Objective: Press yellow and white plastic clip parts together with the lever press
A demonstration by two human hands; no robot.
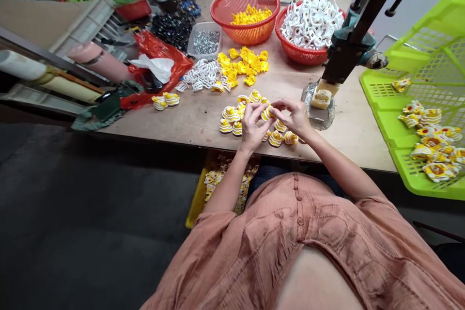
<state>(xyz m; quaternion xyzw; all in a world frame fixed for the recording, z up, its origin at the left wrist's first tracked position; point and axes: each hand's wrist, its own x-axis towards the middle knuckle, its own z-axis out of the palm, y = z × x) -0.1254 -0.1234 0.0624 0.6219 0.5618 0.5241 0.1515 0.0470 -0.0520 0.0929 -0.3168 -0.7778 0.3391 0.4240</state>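
Between my two hands, over the wooden table (174, 123), is a yellow-and-white striped piece (267, 113). My left hand (255, 127) pinches it from the left, and my right hand (293, 115) has its fingers closed on its right side. More striped pieces (276, 138) lie on the table around and below my hands. Farther back are loose yellow pieces (250, 60) and a heap of white striped parts (203, 74). Right of my right hand, a press (337, 53) stands over a cream-coloured block (321, 99) on its base.
Behind are a red basket of yellow parts (245, 36), a red basket of white parts (304, 55) and a clear tub of small metal pieces (205, 41). A green crate (394, 138) stands at right. Red plastic bags (156, 48) lie at left. A yellow crate (196, 198) sits below the table edge.
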